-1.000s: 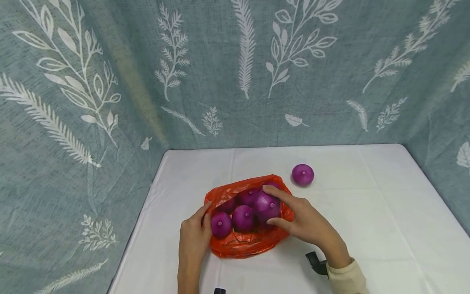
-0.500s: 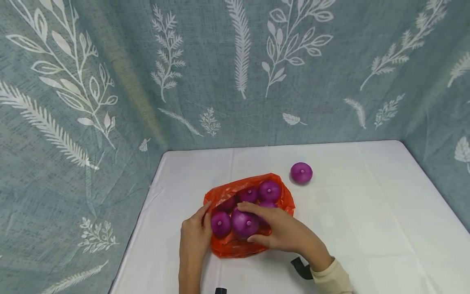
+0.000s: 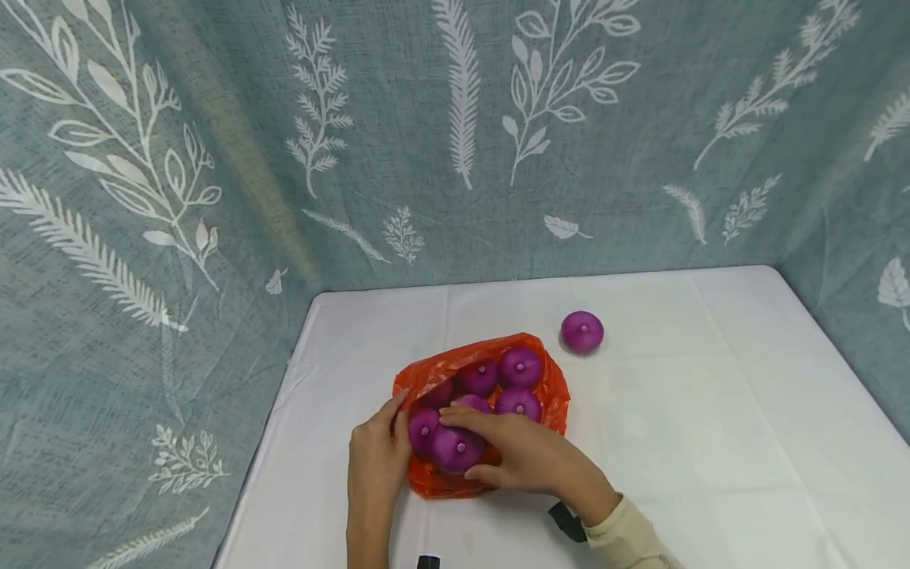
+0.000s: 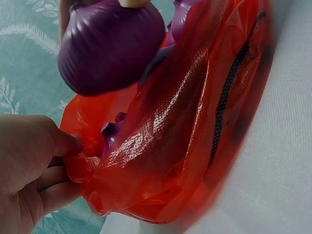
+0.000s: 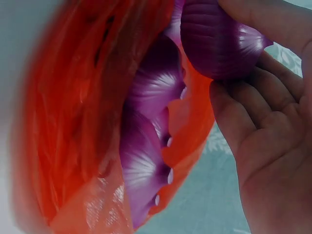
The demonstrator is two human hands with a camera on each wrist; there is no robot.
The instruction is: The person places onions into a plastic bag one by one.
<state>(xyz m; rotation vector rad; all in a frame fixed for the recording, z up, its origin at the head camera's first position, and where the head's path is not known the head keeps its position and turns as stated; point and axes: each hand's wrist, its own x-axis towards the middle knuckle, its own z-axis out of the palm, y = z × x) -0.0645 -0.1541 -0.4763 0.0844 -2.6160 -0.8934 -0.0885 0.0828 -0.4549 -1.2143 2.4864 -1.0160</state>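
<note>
A red plastic bag (image 3: 490,348) lies with its mouth open on the white table, with several purple onions (image 3: 521,368) inside. My right hand (image 3: 529,454) grips one onion (image 3: 457,449) between thumb and fingers over the bag's near left part; the right wrist view shows that onion (image 5: 219,41) lifted above the others. At the bag's left edge, my left hand (image 3: 379,450) pinches the plastic rim, and in the left wrist view its thumb and fingers (image 4: 41,190) hold the film. Some onions are partly hidden by the bag and the right hand.
One loose onion (image 3: 582,332) sits on the white-covered table (image 3: 682,411), behind and to the right of the bag. A teal curtain (image 3: 398,118) with white leaf prints hangs behind the table and along its sides.
The right hand, holding its onion, has moved left and nearer across the bag, from the right side to the near left. The left hand stays on the bag's edge.
</note>
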